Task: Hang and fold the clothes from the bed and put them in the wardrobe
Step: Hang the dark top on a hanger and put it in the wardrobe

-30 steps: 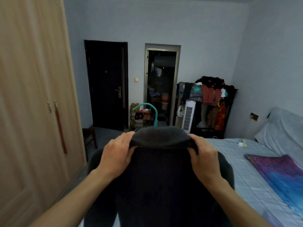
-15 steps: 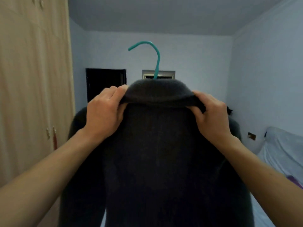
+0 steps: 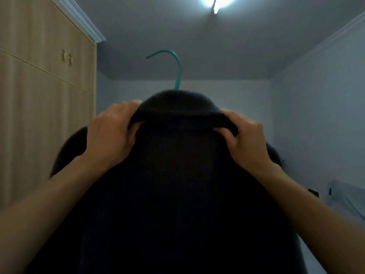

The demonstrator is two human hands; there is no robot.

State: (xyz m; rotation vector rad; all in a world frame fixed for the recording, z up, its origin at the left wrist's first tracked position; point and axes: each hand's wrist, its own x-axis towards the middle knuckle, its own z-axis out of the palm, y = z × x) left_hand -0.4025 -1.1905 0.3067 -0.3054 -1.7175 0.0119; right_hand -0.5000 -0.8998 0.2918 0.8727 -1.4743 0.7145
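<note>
Mid-frame, the left hand (image 3: 110,133) and right hand (image 3: 246,139) each pinch the collar of a dark sweater (image 3: 177,194) on a teal hanger (image 3: 176,74).

I am viewing through one head-worn camera, and it is facing forward and angling upward. It is sitting very near the dark knitted garment (image 3: 177,184), which is filling the lower middle of the frame. Above the garment it is catching the teal plastic hanger hook (image 3: 178,72), the grey ceiling (image 3: 197,46) and a glowing ceiling lamp (image 3: 216,1). Left of the garment a pale wooden wardrobe (image 3: 39,95) is lining the edge. The left hand (image 3: 112,133) and right hand (image 3: 246,139) are reaching up to the garment's collar from the bottom corners.
</note>
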